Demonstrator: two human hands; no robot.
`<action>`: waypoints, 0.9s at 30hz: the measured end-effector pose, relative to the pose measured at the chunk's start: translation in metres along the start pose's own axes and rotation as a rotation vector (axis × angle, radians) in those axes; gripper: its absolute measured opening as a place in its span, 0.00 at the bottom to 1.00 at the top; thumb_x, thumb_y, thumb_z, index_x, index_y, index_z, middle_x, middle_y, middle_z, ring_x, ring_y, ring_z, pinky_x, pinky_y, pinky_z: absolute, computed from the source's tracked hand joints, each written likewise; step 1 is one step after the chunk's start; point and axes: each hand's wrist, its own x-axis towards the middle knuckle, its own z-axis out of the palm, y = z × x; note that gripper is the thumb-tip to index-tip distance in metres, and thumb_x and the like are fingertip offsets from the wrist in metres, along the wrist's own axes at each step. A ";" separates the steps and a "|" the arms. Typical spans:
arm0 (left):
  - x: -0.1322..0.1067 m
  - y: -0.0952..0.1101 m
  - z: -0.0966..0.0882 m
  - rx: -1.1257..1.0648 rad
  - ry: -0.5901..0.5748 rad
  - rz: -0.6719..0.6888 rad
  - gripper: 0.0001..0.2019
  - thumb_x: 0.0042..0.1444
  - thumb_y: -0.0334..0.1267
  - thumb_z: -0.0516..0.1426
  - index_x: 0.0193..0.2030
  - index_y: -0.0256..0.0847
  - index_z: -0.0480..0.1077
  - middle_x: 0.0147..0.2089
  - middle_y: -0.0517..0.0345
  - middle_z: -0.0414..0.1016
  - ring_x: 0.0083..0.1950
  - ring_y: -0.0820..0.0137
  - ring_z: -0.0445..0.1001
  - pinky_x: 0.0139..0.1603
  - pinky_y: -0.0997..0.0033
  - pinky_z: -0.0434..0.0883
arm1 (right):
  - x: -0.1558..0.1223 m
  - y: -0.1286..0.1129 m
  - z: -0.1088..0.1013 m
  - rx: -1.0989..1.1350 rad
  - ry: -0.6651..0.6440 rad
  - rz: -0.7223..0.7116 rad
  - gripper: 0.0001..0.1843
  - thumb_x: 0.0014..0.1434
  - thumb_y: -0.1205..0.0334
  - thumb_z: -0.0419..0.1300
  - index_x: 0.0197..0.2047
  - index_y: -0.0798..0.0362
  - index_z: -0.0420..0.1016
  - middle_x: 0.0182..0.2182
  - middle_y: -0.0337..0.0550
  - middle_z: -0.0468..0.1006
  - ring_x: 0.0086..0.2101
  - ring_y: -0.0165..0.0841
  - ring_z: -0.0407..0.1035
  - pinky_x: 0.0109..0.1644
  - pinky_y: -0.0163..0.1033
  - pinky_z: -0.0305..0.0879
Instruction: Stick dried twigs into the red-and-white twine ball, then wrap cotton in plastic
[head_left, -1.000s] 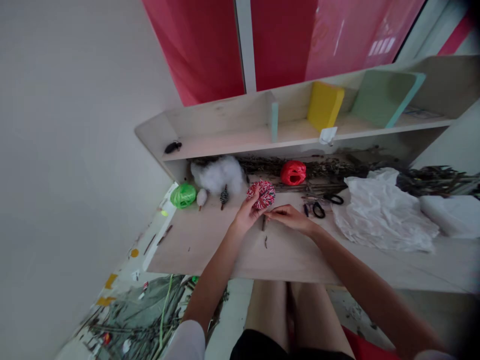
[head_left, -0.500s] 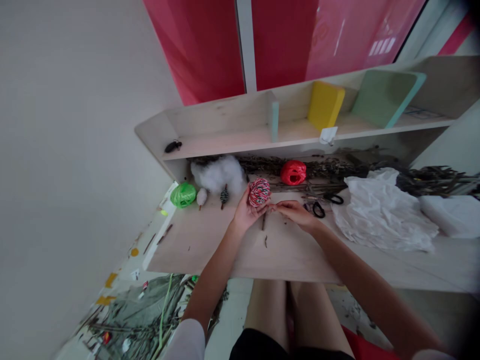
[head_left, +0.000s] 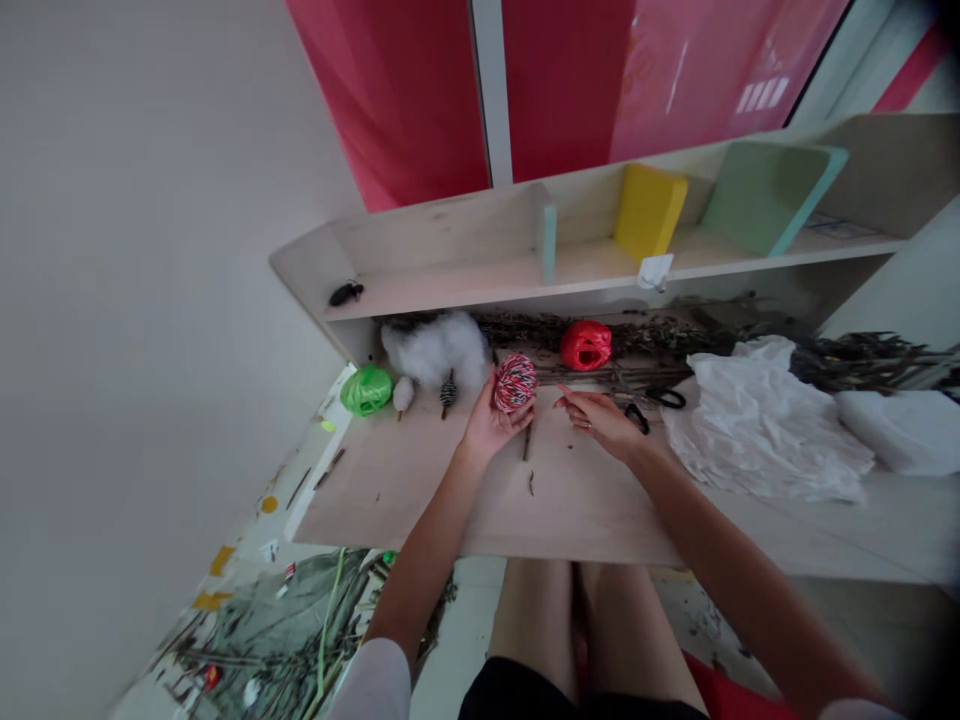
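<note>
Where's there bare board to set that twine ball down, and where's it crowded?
Bare board lies below the left hand and right hand, and beneath the green raffia ball. Crowded along the back: cotton wool, red raffia ball, scissors, dried twigs.

No legible text (probably; blurry view)

Behind a long pale wooden shelf unit [head_left: 450, 270], glossy red window panes [head_left: 562, 90] split by a white frame bar; to its left, a smooth white wall [head_left: 150, 300]; below it, a pale floor [head_left: 472, 600] strewn with dry green plant stems [head_left: 262, 630].
</note>
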 end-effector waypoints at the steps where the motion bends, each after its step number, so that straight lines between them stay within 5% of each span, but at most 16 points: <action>1: 0.000 -0.001 0.000 0.013 0.014 0.016 0.25 0.62 0.54 0.49 0.58 0.41 0.68 0.42 0.51 0.80 0.36 0.69 0.79 0.38 0.69 0.75 | -0.001 -0.001 0.000 0.006 -0.032 -0.003 0.27 0.48 0.36 0.61 0.29 0.55 0.73 0.17 0.28 0.47 0.19 0.22 0.42 0.23 0.34 0.38; 9: 0.004 -0.008 0.000 0.092 0.082 0.142 0.21 0.61 0.45 0.54 0.61 0.47 0.66 0.43 0.54 0.80 0.34 0.71 0.78 0.38 0.72 0.74 | -0.007 0.000 0.009 -0.124 -0.250 -0.008 0.28 0.48 0.35 0.61 0.33 0.56 0.73 0.18 0.32 0.59 0.20 0.23 0.49 0.23 0.33 0.44; 16: 0.002 -0.014 0.002 0.195 0.052 0.274 0.18 0.56 0.43 0.60 0.54 0.49 0.72 0.51 0.59 0.78 0.46 0.71 0.77 0.48 0.73 0.71 | -0.002 0.010 0.008 -0.172 -0.106 -0.074 0.30 0.46 0.45 0.67 0.49 0.52 0.70 0.27 0.35 0.68 0.27 0.27 0.60 0.24 0.31 0.54; 27: 0.004 -0.020 0.007 0.187 0.087 0.346 0.17 0.53 0.38 0.63 0.50 0.43 0.74 0.48 0.56 0.79 0.46 0.67 0.77 0.45 0.71 0.74 | -0.003 0.010 0.008 -0.282 -0.231 -0.115 0.25 0.50 0.40 0.62 0.33 0.55 0.81 0.22 0.36 0.66 0.23 0.25 0.54 0.24 0.33 0.49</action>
